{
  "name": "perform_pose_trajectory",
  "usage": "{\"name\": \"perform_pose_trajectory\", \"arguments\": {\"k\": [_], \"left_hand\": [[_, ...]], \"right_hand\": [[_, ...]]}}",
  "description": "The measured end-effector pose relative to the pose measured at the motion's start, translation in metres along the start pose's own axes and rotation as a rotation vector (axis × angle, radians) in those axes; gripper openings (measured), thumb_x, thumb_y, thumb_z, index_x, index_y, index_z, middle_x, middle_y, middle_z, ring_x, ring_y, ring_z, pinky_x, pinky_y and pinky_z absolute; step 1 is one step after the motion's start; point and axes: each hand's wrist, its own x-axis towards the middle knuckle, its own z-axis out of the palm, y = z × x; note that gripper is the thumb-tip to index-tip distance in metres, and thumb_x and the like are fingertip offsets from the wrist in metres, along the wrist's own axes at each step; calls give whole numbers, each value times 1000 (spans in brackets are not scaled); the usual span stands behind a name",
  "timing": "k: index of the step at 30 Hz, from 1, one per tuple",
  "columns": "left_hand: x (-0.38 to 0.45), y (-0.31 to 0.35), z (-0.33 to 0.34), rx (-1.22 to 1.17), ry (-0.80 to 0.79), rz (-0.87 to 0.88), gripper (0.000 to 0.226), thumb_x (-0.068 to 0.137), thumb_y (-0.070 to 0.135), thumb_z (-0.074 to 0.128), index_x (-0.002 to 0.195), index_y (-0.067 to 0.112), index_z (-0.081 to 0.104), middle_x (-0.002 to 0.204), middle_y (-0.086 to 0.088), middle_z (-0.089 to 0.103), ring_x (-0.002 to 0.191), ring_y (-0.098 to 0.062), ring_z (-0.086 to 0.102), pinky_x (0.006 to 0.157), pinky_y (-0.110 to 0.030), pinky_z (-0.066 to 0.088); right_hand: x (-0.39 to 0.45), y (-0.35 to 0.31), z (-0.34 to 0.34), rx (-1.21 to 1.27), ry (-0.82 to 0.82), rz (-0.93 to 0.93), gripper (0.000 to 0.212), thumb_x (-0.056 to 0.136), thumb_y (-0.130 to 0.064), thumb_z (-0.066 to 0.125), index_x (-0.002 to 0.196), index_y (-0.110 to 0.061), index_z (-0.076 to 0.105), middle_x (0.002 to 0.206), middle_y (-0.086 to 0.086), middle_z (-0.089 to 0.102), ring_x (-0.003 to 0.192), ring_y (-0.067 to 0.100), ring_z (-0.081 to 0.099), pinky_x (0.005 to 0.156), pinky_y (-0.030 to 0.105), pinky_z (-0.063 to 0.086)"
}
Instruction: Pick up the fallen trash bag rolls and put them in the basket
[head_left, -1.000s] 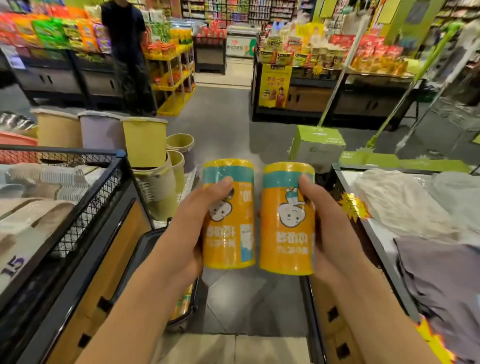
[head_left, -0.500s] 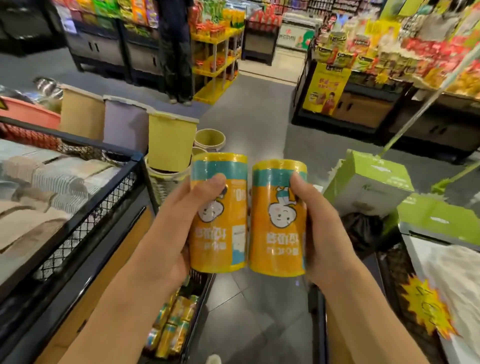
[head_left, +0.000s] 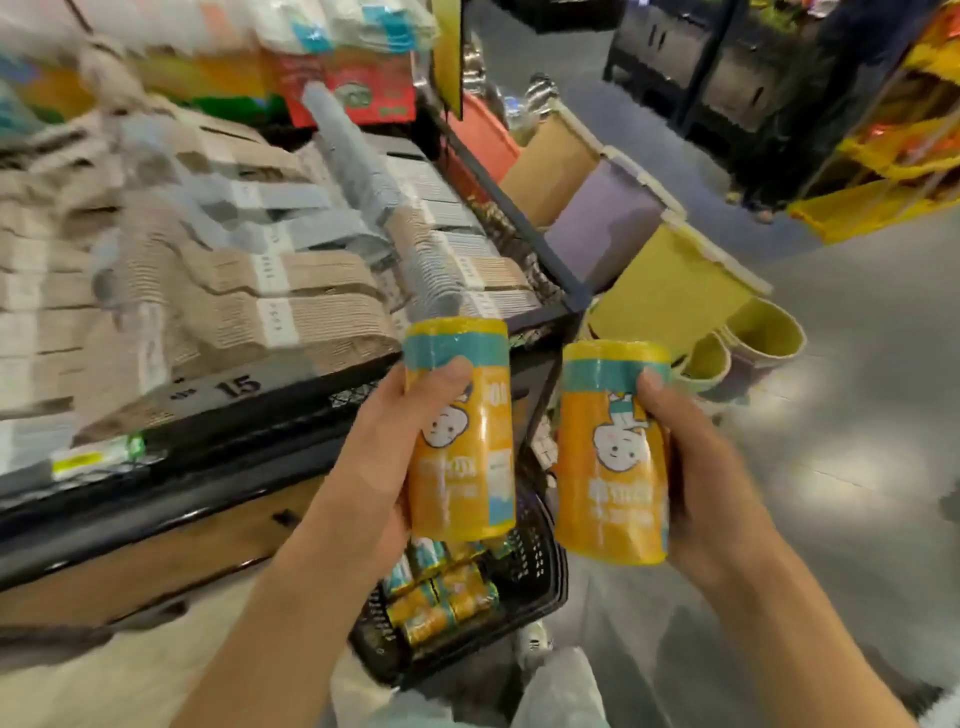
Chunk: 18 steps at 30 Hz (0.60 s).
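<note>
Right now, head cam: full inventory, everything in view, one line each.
trash bag rolls in hand: 2, yellow-orange with teal band, one per hand, held upright, apart
basket: 1, black mesh, on the floor below the hands
rolls in basket: several, same yellow and teal, count unclear
bundled cloths: many, brown and grey, in the black display bin at left
bins: 3 tall, tan, purple, yellow, in a row right of the display
small buckets: a few, yellow-green, nested beside the yellow bin
floor: grey, glossy
left hand: grips the left roll
right hand: grips the right roll
</note>
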Motion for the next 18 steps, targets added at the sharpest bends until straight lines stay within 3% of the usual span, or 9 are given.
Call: {"name": "perform_pose_trajectory", "arguments": {"k": [4, 5, 8, 13, 18], "left_hand": [[15, -23, 2, -94, 245, 32, 50, 68, 32, 78, 114, 16, 66, 97, -9, 74, 80, -22, 74, 65, -39, 59], [16, -30, 2, -103, 303, 39, 50, 67, 33, 78, 113, 17, 66, 96, -9, 75, 81, -23, 74, 65, -40, 59], [22, -50, -3, -122, 431, 65, 50, 73, 38, 68, 117, 16, 65, 96, -8, 74, 83, -24, 74, 67, -42, 59], [33, -84, -30, -140, 566, 59, 53, 74, 40, 65, 122, 16, 63, 106, -11, 73, 88, -26, 73, 70, -45, 60], [65, -144, -83, -36, 605, 26, 39, 75, 38, 69, 111, 22, 67, 98, -6, 73, 86, -23, 73, 69, -42, 60]], "right_hand": [[60, -2, -24, -60, -163, 156, 42, 53, -50, 89, 85, -24, 82, 84, 9, 77, 69, 22, 75, 59, 39, 61], [72, -1, -27, -69, -205, 191, 42, 55, -50, 89, 87, -23, 81, 84, 10, 77, 69, 22, 75, 57, 38, 60], [103, 11, -34, -130, -302, 280, 73, 43, -59, 92, 100, -16, 78, 93, 17, 75, 76, 26, 75, 61, 39, 60], [138, 55, -41, -201, -338, 404, 54, 73, -44, 72, 113, -9, 68, 97, 19, 74, 79, 28, 75, 64, 43, 62], [175, 130, -56, -320, -392, 452, 44, 77, -41, 69, 111, -14, 65, 92, 9, 76, 80, 24, 74, 65, 39, 61]]}}
